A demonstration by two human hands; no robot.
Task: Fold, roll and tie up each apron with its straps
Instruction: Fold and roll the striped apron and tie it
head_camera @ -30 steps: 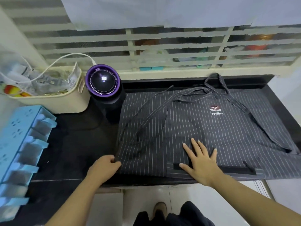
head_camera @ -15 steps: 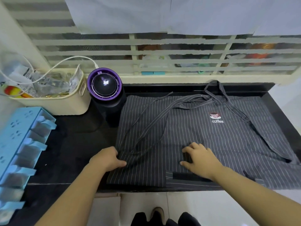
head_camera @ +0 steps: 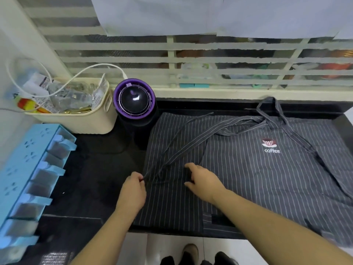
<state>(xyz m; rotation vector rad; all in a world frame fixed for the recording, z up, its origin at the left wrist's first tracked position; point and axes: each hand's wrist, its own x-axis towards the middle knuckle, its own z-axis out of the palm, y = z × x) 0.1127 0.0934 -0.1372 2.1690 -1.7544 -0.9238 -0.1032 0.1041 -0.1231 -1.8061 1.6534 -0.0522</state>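
Observation:
A dark grey pinstriped apron with a "coffee" logo lies flat on the black counter, its near edge hanging over the front. Its long straps cross the left part of the cloth, and the neck loop lies at the back right. My left hand pinches the apron's left edge where the strap ends gather. My right hand sits on the cloth just to the right, fingers curled into the fabric.
A black and purple round appliance stands at the apron's back left corner. A cream basket full of packets sits further left, a white cable above it. A light blue organiser lines the left edge. A barred window runs behind.
My left hand moved up from the front corner onto the left edge and pinched it. My right hand slid left and away from the front edge, its flat fingers curling into the cloth.

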